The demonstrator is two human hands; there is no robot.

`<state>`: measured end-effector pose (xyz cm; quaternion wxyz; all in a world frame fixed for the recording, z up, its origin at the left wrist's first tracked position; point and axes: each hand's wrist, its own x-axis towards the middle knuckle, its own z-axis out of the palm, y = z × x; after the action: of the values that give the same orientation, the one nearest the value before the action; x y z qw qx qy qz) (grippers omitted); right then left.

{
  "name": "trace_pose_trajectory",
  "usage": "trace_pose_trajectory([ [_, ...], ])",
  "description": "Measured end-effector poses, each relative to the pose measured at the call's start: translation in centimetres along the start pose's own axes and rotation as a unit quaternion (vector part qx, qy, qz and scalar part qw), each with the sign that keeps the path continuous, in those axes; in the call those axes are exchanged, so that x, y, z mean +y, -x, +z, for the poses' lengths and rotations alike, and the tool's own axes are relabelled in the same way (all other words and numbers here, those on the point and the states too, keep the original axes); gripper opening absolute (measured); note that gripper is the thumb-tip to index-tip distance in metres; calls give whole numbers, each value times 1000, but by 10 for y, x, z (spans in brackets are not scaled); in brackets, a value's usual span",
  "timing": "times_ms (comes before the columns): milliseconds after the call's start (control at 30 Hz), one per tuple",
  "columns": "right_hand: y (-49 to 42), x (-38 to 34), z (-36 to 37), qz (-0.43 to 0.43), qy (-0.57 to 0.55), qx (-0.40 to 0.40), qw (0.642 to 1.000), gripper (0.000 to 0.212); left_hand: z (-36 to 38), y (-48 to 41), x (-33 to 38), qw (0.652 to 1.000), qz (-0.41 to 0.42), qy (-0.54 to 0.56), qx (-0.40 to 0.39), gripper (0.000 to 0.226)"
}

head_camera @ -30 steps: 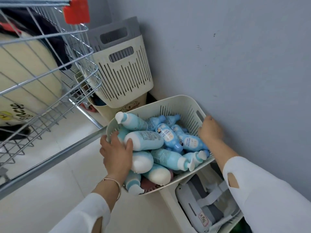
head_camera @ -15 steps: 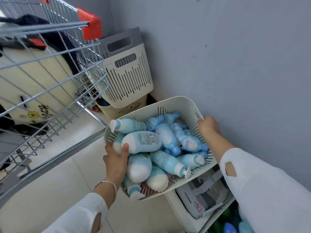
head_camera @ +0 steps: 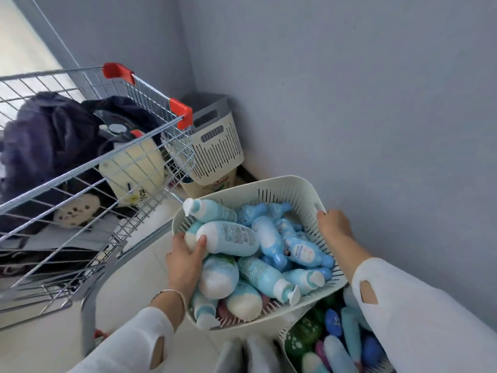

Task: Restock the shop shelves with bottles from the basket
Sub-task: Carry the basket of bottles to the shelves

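I hold a cream slotted basket [head_camera: 289, 188] in the air, tilted, filled with several blue-and-white bottles [head_camera: 266, 238]. My left hand [head_camera: 185, 261] grips its near-left rim, the thumb lying against a large white-capped bottle [head_camera: 228, 238]. My right hand [head_camera: 333, 224] grips the handle slot on the right rim, close to the grey wall. No shop shelf is in view.
A wire shopping cart [head_camera: 88, 168] with red corner guards stands at the left, holding dark bags and soft toys. A grey-topped slotted hamper [head_camera: 215, 146] sits in the corner. Below the held basket another basket [head_camera: 328, 343] holds green, blue and white bottles.
The basket has come up off the bin it rested on, both hands keeping their grip. The view has pulled back, and a lower basket of bottles has come into sight.
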<state>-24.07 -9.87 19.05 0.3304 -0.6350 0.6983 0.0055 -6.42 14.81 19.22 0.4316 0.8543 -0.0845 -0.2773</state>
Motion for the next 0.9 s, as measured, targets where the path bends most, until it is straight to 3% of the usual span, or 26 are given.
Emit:
trace_pose_trajectory([
  [367,180,111,-95,62,-53,73,994,42,-54,154,7,993,84,-14,-87,60],
  [567,290,221,-122,128,-99,99,982,43,-62,247,-3,977,117,-34,-178,62],
  [900,454,445,-142,238,-149,135,950,37,-25,438,-82,938,134,-86,-308,58],
])
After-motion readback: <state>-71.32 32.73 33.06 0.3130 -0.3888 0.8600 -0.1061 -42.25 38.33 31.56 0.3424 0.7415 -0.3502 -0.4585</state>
